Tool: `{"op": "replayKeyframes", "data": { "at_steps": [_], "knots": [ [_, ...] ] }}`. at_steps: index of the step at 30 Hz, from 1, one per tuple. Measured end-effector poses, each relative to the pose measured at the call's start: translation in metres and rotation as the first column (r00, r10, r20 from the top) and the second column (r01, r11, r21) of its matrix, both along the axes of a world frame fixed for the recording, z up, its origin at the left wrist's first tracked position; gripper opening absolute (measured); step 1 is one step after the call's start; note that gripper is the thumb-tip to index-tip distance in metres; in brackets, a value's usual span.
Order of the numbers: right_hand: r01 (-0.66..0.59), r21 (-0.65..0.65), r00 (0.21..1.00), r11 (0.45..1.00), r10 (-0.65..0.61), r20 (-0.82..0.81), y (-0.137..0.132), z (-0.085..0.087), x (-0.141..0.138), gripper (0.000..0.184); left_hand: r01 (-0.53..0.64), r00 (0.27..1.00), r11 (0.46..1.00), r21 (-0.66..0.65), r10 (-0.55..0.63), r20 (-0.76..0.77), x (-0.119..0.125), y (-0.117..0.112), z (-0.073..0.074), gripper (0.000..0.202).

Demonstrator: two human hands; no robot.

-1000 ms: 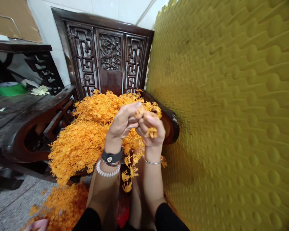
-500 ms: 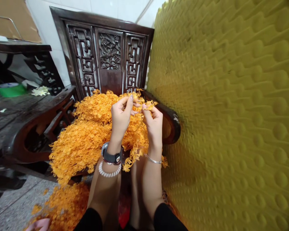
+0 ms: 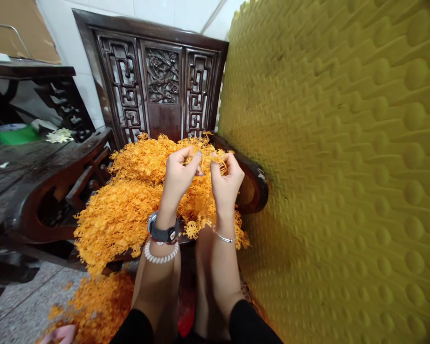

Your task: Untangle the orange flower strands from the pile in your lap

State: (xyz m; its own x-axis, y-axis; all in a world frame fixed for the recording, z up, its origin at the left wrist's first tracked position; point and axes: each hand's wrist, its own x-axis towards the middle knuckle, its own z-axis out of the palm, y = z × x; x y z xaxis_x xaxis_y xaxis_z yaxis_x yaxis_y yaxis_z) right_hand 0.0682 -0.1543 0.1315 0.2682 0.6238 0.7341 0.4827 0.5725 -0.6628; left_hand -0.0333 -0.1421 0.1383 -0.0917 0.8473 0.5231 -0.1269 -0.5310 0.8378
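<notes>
While the right hand (image 3: 226, 181) pinches orange pieces (image 3: 221, 166), a strand (image 3: 192, 229) slants down-left

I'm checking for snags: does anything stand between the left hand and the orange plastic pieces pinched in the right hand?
Nothing visible does. Just a narrow gap separates the left hand from the orange plastic pieces in the right hand; the orange pile shows beyond it.
</notes>
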Motion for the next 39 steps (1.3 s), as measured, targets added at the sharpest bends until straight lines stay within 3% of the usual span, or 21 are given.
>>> {"op": "replayKeyframes", "data": {
  "at_steps": [3,5,8,13,17,20,22,24,27,29,33,39],
  "knots": [
    [0.025,-0.005,0.999,1.0,-0.025,0.022,-0.002,0.001,0.002,0.018,0.153,0.985,0.984,-0.09,-0.159,-0.065,-0.003,0.0,-0.002,0.022],
    [0.029,-0.014,0.999,0.999,-0.028,0.046,-0.002,0.002,0.003,0.017,0.16,0.976,0.981,-0.112,-0.174,-0.133,-0.004,0.001,-0.004,0.016],
    [0.062,-0.038,0.994,0.997,-0.058,0.092,0.0,0.001,0.004,0.018,0.114,0.98,0.99,-0.079,-0.126,-0.157,-0.003,0.004,-0.006,0.01],
    [0.138,-0.094,0.982,0.986,-0.124,0.142,0.005,-0.002,0.004,0.019,0.109,0.994,0.994,0.005,-0.109,-0.013,0.002,0.004,-0.002,0.021],
    [0.138,-0.098,0.982,0.986,-0.123,0.147,0.003,-0.003,0.002,0.018,0.006,0.983,0.999,0.039,0.001,-0.183,0.002,-0.001,0.001,0.029],
    [0.123,-0.083,0.986,0.989,-0.112,0.121,0.001,-0.002,0.0,0.019,-0.073,0.955,0.989,0.131,0.107,-0.277,0.003,-0.003,0.002,0.023],
    [0.025,-0.083,0.997,0.996,-0.019,0.072,0.0,-0.001,0.001,0.022,-0.083,0.965,0.982,0.17,0.122,-0.233,0.004,-0.004,0.003,0.021],
    [-0.177,-0.117,0.984,0.977,0.18,0.012,0.0,0.001,0.003,0.025,-0.069,0.983,0.983,0.169,0.096,-0.159,0.004,-0.005,0.004,0.024],
    [-0.512,-0.225,0.856,0.829,0.513,-0.061,-0.002,0.004,0.009,0.026,-0.024,0.997,0.988,0.152,0.035,-0.065,0.003,-0.008,0.007,0.023],
    [-0.647,-0.259,0.758,0.717,0.643,-0.112,-0.006,0.005,0.01,0.028,0.012,1.0,0.993,0.121,-0.013,0.011,0.002,-0.008,0.007,0.022],
    [-0.756,-0.156,0.653,0.636,0.714,-0.253,-0.011,0.007,-0.001,0.032,0.151,0.97,0.989,0.007,-0.149,0.192,0.006,-0.006,0.006,0.031],
    [-0.772,0.025,0.585,0.635,0.727,-0.36,-0.009,0.002,-0.015,0.039,0.184,0.934,0.982,-0.04,-0.162,0.32,0.023,-0.009,0.007,0.036]
  ]
}}
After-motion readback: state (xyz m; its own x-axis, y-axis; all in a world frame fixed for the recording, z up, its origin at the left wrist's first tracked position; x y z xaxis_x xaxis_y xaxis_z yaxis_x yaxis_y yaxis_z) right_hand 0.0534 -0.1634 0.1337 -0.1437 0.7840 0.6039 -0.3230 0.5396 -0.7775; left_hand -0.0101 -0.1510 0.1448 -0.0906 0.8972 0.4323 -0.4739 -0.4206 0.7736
